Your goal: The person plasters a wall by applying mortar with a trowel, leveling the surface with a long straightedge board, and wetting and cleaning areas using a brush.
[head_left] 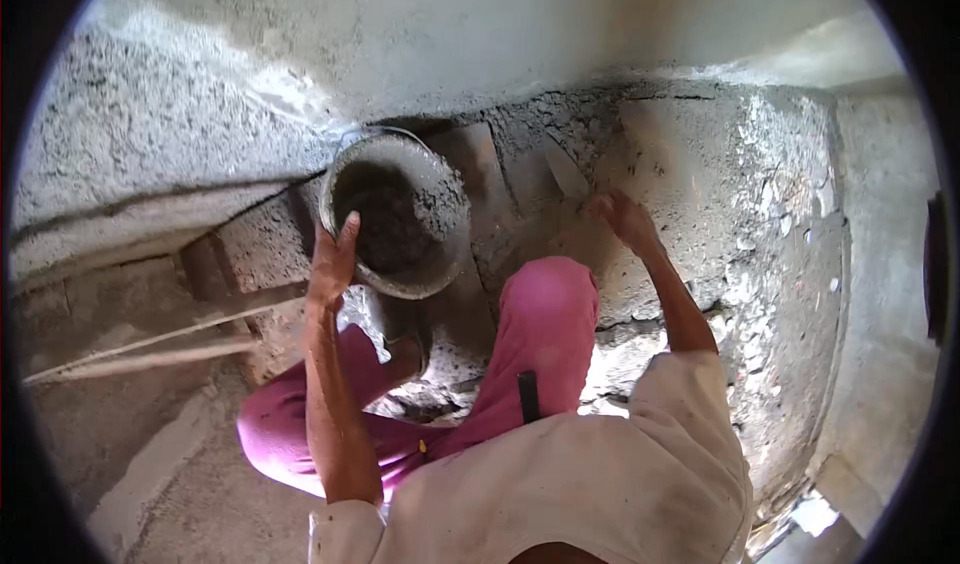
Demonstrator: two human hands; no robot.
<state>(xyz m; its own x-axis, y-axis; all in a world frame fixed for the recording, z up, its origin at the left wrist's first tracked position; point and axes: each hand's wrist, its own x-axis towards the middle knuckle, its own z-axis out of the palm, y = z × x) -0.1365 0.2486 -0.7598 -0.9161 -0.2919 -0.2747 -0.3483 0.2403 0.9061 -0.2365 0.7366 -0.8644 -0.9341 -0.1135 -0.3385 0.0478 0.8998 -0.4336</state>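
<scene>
A round bucket (452,232), its rim and inner wall caked with grey, is tilted so that its mouth faces me. Dark wet mortar (385,229) lies inside it. My left hand (335,259) grips the bucket's near-left rim, thumb over the edge and fingers hidden behind the wall. To the right of the bucket, my right hand (628,222) is closed on a trowel. The trowel's pointed grey blade (567,171) sticks out up and left from the hand, close to the rough masonry surface. Its handle is mostly hidden in my fingers.
A smooth plastered wall (560,24) runs along the far side. On the left are a rough ledge (170,104) and long thin poles (160,349). Crumbly masonry (770,264) with pale patches spreads on the right. My bent knee (548,304) in pink trousers stands near the bucket.
</scene>
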